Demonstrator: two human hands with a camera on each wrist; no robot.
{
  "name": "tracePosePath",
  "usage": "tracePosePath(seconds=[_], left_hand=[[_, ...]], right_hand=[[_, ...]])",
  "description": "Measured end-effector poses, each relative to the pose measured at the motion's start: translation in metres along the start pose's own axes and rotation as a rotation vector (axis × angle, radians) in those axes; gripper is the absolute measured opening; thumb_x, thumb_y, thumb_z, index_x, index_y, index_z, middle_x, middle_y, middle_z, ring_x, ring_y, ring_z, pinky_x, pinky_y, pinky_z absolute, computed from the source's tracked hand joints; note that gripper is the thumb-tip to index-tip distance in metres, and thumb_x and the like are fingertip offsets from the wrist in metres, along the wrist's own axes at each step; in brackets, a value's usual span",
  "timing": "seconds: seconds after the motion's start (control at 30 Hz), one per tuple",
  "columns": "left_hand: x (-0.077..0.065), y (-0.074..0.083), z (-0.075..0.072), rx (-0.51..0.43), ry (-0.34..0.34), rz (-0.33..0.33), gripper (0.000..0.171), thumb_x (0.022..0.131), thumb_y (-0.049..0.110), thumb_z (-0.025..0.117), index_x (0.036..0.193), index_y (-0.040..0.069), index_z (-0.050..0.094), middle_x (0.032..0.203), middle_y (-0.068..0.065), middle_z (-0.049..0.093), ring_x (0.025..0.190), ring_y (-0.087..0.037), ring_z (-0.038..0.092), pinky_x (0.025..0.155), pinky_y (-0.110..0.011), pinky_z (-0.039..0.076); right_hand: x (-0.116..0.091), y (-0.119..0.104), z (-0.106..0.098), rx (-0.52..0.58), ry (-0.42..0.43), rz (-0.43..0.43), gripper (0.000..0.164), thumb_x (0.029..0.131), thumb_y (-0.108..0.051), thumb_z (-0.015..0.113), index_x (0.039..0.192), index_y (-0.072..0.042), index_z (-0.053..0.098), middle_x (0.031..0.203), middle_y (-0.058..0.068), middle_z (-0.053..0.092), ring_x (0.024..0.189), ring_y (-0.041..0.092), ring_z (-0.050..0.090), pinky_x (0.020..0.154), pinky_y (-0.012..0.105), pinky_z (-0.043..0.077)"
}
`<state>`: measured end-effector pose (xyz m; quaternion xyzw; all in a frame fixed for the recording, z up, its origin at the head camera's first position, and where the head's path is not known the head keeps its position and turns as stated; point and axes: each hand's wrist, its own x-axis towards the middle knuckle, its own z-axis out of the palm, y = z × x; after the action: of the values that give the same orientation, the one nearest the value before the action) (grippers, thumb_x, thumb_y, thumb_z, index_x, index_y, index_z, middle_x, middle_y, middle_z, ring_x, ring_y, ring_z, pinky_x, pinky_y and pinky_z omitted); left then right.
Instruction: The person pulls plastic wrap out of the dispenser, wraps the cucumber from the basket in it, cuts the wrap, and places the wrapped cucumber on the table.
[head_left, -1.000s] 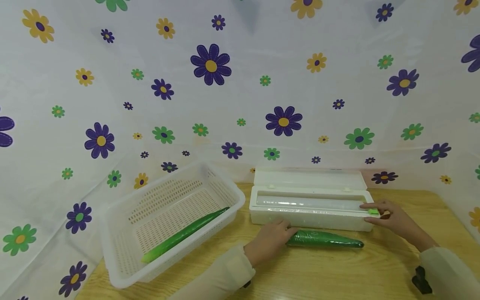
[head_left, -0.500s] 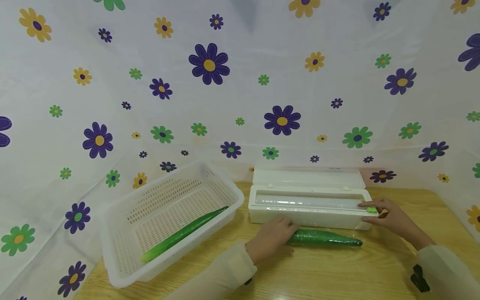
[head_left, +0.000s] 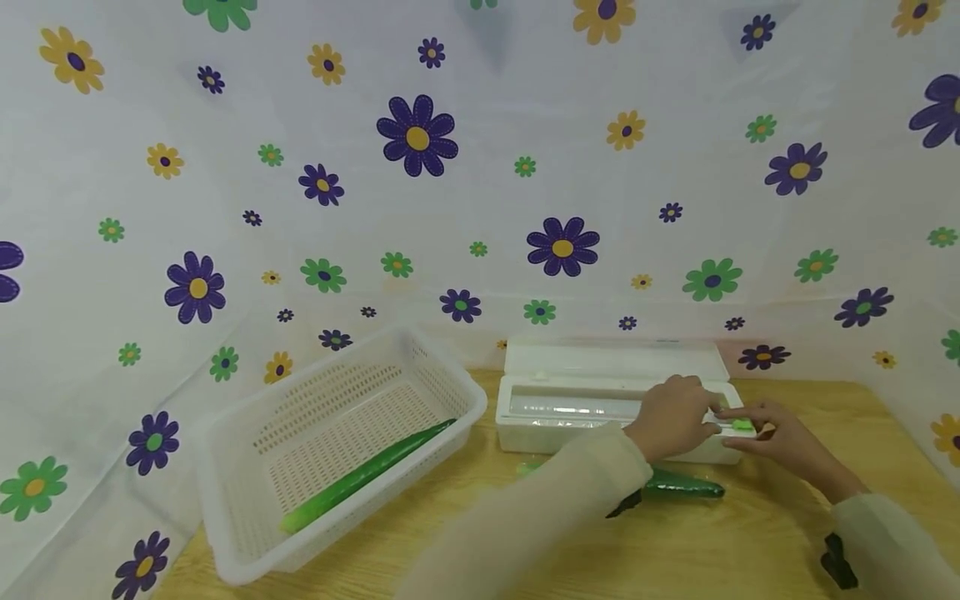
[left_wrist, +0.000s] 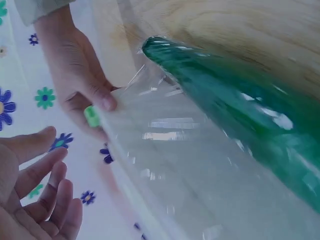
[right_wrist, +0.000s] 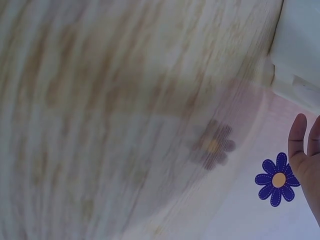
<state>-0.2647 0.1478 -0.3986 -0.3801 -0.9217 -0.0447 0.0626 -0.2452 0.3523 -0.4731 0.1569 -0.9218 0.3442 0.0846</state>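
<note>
My right hand (head_left: 787,437) pinches the right end of a white cling film dispenser (head_left: 534,437), thumb in front and fingers above, around a green slider cutter (head_left: 742,425). The dispenser's lid stands up, and a roll of film (head_left: 570,406) shows inside. Over its right half reaches my left hand (head_left: 671,417), beside the right fingertips; in the left wrist view its fingers are loosely bent with nothing between them. A cucumber (left_wrist: 240,110) under clear film lies along the dispenser's front, film stretching between the two. In the head view my left sleeve hides part of this cucumber.
A white perforated basket (head_left: 240,567) stands at the left with a second cucumber (head_left: 367,471) inside. Behind the wooden table (head_left: 750,542) hangs a flower-print sheet (head_left: 480,100), close to the dispenser's raised lid (head_left: 615,362).
My left hand has left the wrapped cucumber and moved right and up to the dispenser's right part. My right hand keeps its grip on the dispenser's end.
</note>
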Motion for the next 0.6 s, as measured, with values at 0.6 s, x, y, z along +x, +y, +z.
tracePosePath(seconds=[0.6], left_hand=[[0.047, 0.033, 0.026, 0.131, -0.045, -0.114, 0.016, 0.080, 0.052, 0.065, 0.083, 0.037, 0.071, 0.080, 0.018, 0.062, 0.071, 0.000, 0.053, 0.062, -0.016, 0.045]], right_hand=[[-0.002, 0.002, 0.000, 0.033, 0.050, -0.056, 0.021, 0.076, -0.007, 0.075, 0.096, -0.011, 0.067, 0.080, -0.010, 0.044, 0.072, 0.001, 0.036, 0.058, 0.018, 0.041]])
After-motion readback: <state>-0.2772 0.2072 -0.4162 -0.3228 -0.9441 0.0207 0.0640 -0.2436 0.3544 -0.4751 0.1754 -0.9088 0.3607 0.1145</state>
